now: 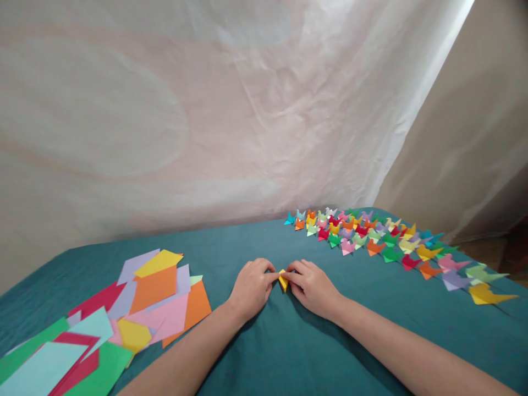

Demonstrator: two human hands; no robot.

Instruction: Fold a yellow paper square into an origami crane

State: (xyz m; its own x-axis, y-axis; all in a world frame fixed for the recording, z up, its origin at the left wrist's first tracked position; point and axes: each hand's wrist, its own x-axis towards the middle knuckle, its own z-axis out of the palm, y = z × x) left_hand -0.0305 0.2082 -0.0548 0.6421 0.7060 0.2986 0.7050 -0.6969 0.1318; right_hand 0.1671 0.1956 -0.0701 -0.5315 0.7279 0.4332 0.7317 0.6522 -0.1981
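A small folded yellow paper piece (282,280) rests on the teal cloth (289,341) between both hands. My left hand (252,287) pinches its left side with curled fingers. My right hand (312,286) pinches its right side, fingers pressed down on it. Most of the paper is hidden under the fingertips.
A loose pile of coloured paper sheets (124,313) lies at the left front. Several rows of small folded paper figures (383,239) in many colours run along the right side of the cloth. A pale sheet (206,110) hangs behind the table.
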